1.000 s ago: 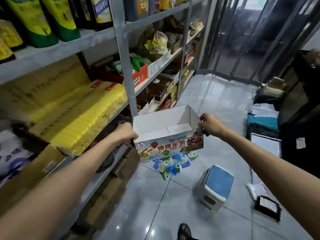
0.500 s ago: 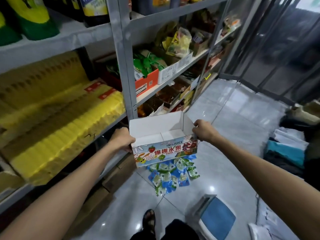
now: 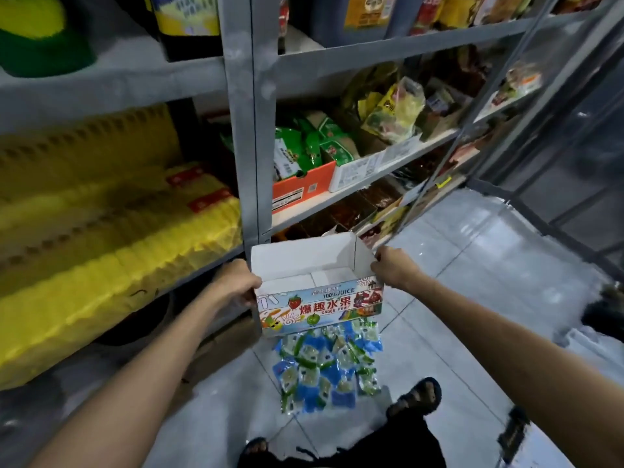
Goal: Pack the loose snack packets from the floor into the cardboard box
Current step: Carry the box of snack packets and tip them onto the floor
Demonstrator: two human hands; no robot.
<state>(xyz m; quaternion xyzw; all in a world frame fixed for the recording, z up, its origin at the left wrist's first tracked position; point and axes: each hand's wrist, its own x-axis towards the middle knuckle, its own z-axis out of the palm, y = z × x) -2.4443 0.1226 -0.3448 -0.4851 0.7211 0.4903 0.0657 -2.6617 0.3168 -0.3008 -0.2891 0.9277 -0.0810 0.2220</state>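
An open cardboard box with a white inside and a colourful fruit-juice print on its front hangs in the air, empty. My left hand grips its left wall and my right hand grips its right wall. Below and just in front of the box, a heap of several blue, green and white snack packets lies on the grey tiled floor. The box's front edge hides the far end of the heap.
Grey metal shelving full of goods rises at left and behind the box. Yellow wrapped bundles fill the left shelf. My sandalled feet stand beside the packets. Cardboard boxes sit under the lowest shelf. Dark items lie on the right floor.
The view has swung left and down towards the shelf. The box, held in both hands, has come lower and closer over the packets. My feet have come into view.
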